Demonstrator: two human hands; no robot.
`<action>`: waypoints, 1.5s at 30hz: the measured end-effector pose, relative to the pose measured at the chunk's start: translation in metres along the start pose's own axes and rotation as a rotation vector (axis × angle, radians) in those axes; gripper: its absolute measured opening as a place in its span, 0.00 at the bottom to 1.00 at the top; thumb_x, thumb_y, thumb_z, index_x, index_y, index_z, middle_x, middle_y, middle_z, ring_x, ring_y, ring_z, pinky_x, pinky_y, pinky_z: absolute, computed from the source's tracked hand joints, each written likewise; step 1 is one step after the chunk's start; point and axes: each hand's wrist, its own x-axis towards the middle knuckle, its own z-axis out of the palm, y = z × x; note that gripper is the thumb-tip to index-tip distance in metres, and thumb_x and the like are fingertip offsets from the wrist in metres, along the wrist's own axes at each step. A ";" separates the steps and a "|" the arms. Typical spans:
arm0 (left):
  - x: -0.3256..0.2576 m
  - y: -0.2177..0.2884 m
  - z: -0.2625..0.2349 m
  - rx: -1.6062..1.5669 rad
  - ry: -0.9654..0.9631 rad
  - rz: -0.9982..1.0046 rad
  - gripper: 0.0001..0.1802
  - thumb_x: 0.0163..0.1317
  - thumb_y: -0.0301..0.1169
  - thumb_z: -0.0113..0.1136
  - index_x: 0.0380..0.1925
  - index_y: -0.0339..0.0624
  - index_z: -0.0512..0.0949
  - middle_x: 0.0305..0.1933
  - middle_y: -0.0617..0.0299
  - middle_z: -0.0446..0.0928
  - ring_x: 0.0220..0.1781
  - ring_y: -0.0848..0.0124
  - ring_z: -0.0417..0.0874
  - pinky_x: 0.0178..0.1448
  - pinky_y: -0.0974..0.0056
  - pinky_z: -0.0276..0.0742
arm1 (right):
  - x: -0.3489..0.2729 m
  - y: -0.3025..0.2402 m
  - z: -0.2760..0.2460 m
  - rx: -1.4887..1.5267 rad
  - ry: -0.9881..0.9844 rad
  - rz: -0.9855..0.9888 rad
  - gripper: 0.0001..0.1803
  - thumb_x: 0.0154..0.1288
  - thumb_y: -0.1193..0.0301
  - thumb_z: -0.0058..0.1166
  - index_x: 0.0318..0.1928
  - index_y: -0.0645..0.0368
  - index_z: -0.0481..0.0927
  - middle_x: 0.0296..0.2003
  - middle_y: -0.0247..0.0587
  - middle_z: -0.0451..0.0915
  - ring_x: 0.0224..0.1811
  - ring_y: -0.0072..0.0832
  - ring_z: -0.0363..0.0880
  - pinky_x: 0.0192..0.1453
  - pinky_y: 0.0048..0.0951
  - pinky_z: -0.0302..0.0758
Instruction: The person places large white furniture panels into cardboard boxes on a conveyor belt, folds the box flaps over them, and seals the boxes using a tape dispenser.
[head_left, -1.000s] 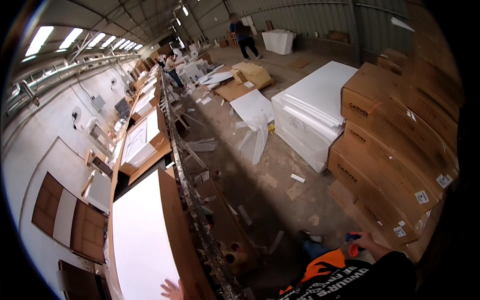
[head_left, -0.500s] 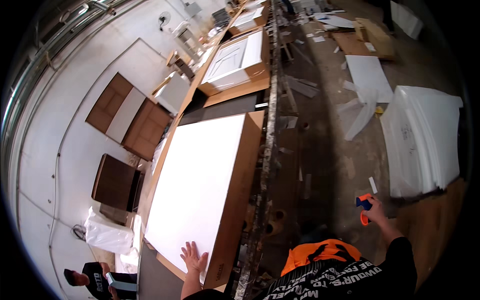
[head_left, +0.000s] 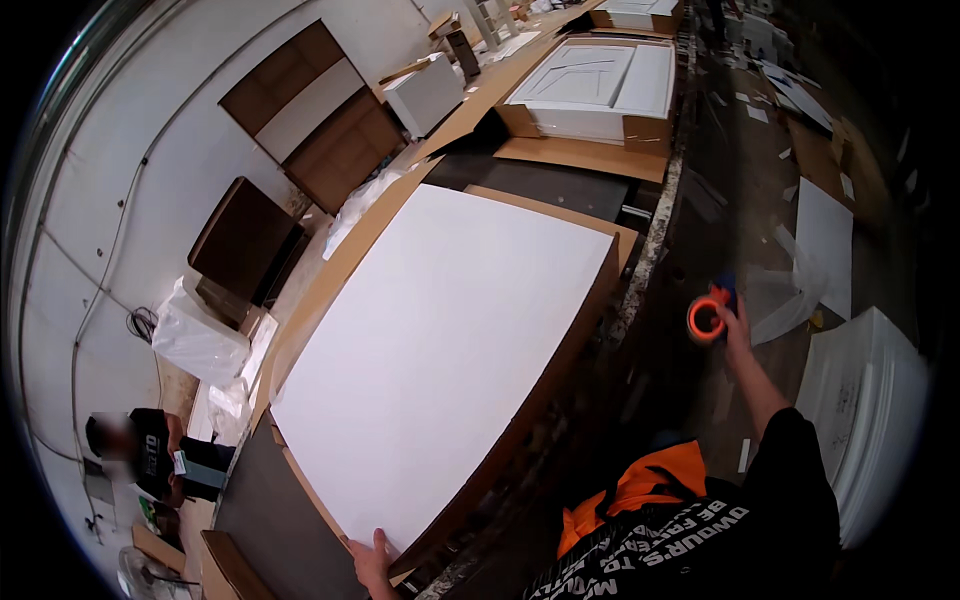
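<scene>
A wide white panel [head_left: 450, 300] lies flat in a shallow cardboard box [head_left: 595, 290] on the long workbench. My left hand [head_left: 372, 565] grips the box's near edge, its thumb over the white top; the other fingers are partly hidden. Out to the right, away from the bench, my right hand [head_left: 736, 325] is closed around a tape dispenser [head_left: 706, 318], orange and dark blue with a round orange end.
Farther along the bench [head_left: 555, 190] stands another open carton [head_left: 645, 135] with white panels. White foam sheets [head_left: 860, 400] are stacked at the right; scraps litter the floor. A person [head_left: 150, 455] is beyond the bench at the lower left. Brown panels [head_left: 310, 100] lean against the wall.
My left hand has gone from lying spread on the white panel to holding the box's near edge. My right hand has raised the tape dispenser farther forward. The view has turned.
</scene>
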 end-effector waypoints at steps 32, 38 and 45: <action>-0.019 -0.019 -0.006 -0.012 0.356 -0.433 0.31 0.54 0.61 0.58 0.35 0.41 0.82 0.37 0.51 0.83 0.42 0.48 0.83 0.48 0.47 0.77 | 0.091 -0.050 0.335 -1.598 -1.010 -0.551 0.49 0.69 0.47 0.45 0.73 0.72 0.44 0.70 0.63 0.54 0.73 0.54 0.52 0.76 0.50 0.49; -0.036 -0.023 -0.023 -0.141 0.108 -0.259 0.36 0.45 0.64 0.64 0.40 0.43 0.80 0.38 0.51 0.83 0.42 0.49 0.83 0.48 0.47 0.76 | 0.091 -0.062 0.332 -1.788 -1.021 -0.539 0.45 0.71 0.49 0.41 0.73 0.69 0.45 0.71 0.62 0.54 0.75 0.53 0.49 0.77 0.50 0.49; -0.024 -0.019 -0.025 -0.028 -0.032 -0.271 0.47 0.61 0.63 0.49 0.73 0.50 0.55 0.76 0.63 0.59 0.73 0.56 0.64 0.69 0.51 0.65 | 0.087 -0.044 0.313 -1.695 -0.976 -0.521 0.44 0.70 0.53 0.44 0.74 0.67 0.43 0.74 0.58 0.49 0.76 0.54 0.45 0.77 0.53 0.46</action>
